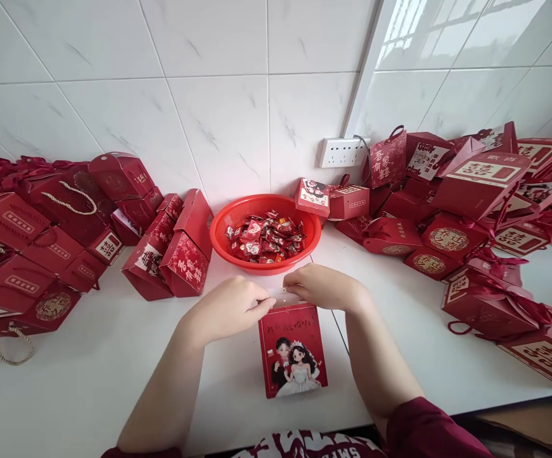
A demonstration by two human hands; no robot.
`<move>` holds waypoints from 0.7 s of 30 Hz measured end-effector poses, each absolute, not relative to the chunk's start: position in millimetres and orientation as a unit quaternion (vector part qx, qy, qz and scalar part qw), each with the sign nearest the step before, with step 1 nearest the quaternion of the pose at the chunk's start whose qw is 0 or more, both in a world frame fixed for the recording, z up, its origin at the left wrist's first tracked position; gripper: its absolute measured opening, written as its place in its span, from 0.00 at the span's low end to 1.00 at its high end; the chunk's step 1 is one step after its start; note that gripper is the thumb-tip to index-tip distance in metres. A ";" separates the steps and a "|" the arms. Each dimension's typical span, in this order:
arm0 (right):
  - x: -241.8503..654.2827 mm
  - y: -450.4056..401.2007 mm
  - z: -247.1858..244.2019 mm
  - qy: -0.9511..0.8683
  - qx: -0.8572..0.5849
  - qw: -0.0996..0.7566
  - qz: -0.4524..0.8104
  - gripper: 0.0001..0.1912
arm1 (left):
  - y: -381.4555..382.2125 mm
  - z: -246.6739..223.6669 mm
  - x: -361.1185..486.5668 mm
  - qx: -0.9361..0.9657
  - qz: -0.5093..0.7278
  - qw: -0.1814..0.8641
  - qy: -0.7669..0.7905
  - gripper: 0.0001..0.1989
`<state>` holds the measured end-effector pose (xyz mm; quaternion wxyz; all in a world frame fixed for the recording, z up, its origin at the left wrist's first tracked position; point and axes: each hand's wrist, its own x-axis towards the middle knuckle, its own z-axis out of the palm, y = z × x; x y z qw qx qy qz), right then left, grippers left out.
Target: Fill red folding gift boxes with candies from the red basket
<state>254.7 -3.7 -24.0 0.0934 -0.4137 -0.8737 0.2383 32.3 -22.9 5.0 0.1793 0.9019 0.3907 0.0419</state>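
Note:
A red gift box (295,350) with a cartoon bride and groom on its front stands on the white tabletop before me. Its pale top flap shows between my hands. My left hand (233,306) pinches the left side of that flap between thumb and fingers. The right side of the flap is in the curled fingers of my right hand (321,286). Just beyond my hands sits a red plastic basket (219,238), and wrapped candies (266,238) are heaped inside it.
Two upright red boxes (185,264) stand left of the basket. Stacked gift boxes (32,235) fill the far left. More boxes (448,235) are piled along the right. A white power strip (343,152) is against the tiled wall (219,127).

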 end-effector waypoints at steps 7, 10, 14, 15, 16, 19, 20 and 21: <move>248.3 -8.2 -15.3 -0.849 -0.427 0.246 0.189 0.13 | -21.3 5.1 28.1 0.887 0.101 0.142 0.427 0.15; 248.3 -7.8 -15.1 -0.836 -0.437 0.264 0.200 0.12 | -22.4 6.3 25.9 0.888 0.095 0.095 0.440 0.12; 248.0 -1.2 -23.8 -0.806 -0.479 0.258 0.234 0.07 | -19.7 2.7 31.2 0.892 0.063 0.090 0.438 0.08; 248.4 -0.2 -25.1 -0.802 -0.478 0.267 0.240 0.08 | -19.1 2.0 32.8 0.895 0.060 0.088 0.433 0.07; 249.2 0.1 -25.5 -0.802 -0.471 0.275 0.244 0.10 | -18.9 1.7 34.2 0.899 0.056 0.086 0.425 0.07; 253.0 -1.9 -22.7 -0.813 -0.447 0.270 0.258 0.12 | -19.9 2.2 36.4 0.907 0.054 0.076 0.411 0.08; 254.4 -3.1 -21.2 -0.818 -0.439 0.263 0.262 0.11 | -20.4 2.7 36.7 0.906 0.057 0.073 0.412 0.09; 255.6 -4.1 -20.0 -0.824 -0.432 0.253 0.266 0.10 | -20.7 3.2 36.7 0.905 0.063 0.071 0.415 0.10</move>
